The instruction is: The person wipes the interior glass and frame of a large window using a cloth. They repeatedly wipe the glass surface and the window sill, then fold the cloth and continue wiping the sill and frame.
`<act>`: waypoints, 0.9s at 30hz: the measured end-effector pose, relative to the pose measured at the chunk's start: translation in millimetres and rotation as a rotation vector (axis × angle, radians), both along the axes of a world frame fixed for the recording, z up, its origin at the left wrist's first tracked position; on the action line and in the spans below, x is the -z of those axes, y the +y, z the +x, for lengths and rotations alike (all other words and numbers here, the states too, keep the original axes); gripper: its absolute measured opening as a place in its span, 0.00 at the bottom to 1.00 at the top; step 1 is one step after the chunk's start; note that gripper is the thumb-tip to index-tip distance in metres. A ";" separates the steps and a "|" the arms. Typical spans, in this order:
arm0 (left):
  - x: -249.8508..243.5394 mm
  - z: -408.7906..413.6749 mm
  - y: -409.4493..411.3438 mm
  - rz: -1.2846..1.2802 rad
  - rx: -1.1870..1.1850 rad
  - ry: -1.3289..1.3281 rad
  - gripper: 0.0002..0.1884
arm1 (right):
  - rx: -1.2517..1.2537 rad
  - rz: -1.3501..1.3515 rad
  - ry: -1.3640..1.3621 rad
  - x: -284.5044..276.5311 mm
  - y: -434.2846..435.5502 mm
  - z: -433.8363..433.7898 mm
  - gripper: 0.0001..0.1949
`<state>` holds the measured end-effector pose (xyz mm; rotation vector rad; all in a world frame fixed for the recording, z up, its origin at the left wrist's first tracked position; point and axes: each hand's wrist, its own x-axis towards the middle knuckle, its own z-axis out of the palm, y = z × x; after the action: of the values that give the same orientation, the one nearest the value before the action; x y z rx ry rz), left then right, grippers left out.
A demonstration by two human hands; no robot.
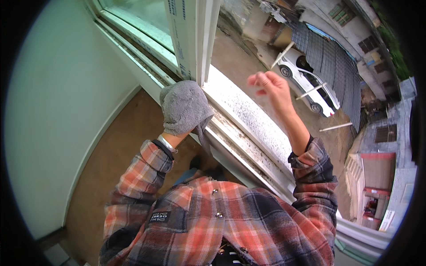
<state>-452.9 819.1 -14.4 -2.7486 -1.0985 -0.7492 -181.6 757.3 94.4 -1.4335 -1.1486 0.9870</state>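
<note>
A grey terry cloth [187,104] wraps over my left hand [179,128], hiding its fingers. One corner of the cloth hangs down past the wrist. That hand rests at the foot of the white window sash [188,43], where it meets the dirt-stained window track [239,134]. My right hand [274,87] is raised on the outer side, above the far edge of the speckled white outer sill [248,108]. Its fingers are loosely curled and blurred, and I see nothing in them.
Beyond the opening lies a yard far below, with a white car [309,83] beside a dark corrugated roof [332,66]. Window glass [139,21] stands at upper left. A pale wall [56,109] and brown floor [109,153] are on the indoor side.
</note>
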 end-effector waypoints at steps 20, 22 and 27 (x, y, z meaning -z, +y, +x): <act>-33.2 -83.3 21.6 -0.262 0.097 -0.513 0.22 | 0.172 0.345 -0.899 16.3 -96.5 -142.5 0.16; -49.2 -94.8 31.4 -0.267 0.064 -0.545 0.22 | 0.121 0.258 -0.786 8.7 -112.1 -137.8 0.16; -99.4 -114.1 52.8 -0.275 0.006 -0.647 0.22 | -0.092 0.081 -0.489 -13.6 -164.7 -106.9 0.20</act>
<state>-567.0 871.9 85.0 -2.7865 -1.3740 -1.6812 -288.5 592.6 108.0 -1.6154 -1.6004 0.6538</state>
